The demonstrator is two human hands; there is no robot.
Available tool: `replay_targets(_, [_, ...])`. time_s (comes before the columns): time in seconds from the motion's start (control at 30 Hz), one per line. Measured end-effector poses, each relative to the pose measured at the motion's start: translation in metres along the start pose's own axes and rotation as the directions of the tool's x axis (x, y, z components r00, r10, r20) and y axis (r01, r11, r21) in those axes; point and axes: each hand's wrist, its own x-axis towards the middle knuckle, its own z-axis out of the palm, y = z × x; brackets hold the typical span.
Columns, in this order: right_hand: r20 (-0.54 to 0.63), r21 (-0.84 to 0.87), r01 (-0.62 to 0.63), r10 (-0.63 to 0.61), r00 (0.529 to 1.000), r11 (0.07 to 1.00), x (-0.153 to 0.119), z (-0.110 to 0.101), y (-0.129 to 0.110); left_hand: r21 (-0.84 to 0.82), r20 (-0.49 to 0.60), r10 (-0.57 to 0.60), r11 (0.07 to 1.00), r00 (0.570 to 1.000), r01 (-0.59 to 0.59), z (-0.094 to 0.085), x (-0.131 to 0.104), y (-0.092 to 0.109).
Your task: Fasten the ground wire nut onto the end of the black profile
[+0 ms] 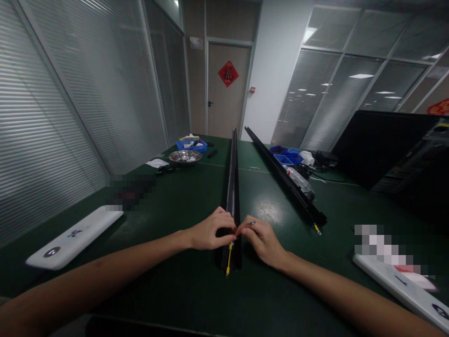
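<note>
A long black rail with a channel along it lies lengthwise on the green table. My left hand is closed in a pinch over its near end. My right hand meets it there from the right, fingers also pinched, with a ring on one finger. Whatever is between the fingertips is too small and covered to make out. From beneath the left fingertips a short yellow wire with a ring terminal runs toward me, past the rail's end. A second black rail lies slantwise to the right, a yellow ring-terminal wire at its near end.
On the left are a white device, a metal bowl and a blue basket. Blue bins, a clear plastic bag and a large black panel stand at right; another white device is nearer.
</note>
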Motion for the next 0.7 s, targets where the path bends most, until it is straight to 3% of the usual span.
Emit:
replay_targets(0.37, [-0.022, -0.045, -0.046, 0.045, 0.999, 0.998, -0.0004, 0.0026, 0.0011, 0.01, -0.008, 0.019, 1.0, 1.0, -0.019, 0.0015, 0.0007, -0.0014])
replay_targets(0.7, [-0.004, 0.019, 0.006, -0.006, 1.0, 1.0, -0.001, 0.0018, 0.0019, 0.003, -0.002, 0.007, 1.0, 1.0, -0.007, 0.0002, 0.0006, 0.0003])
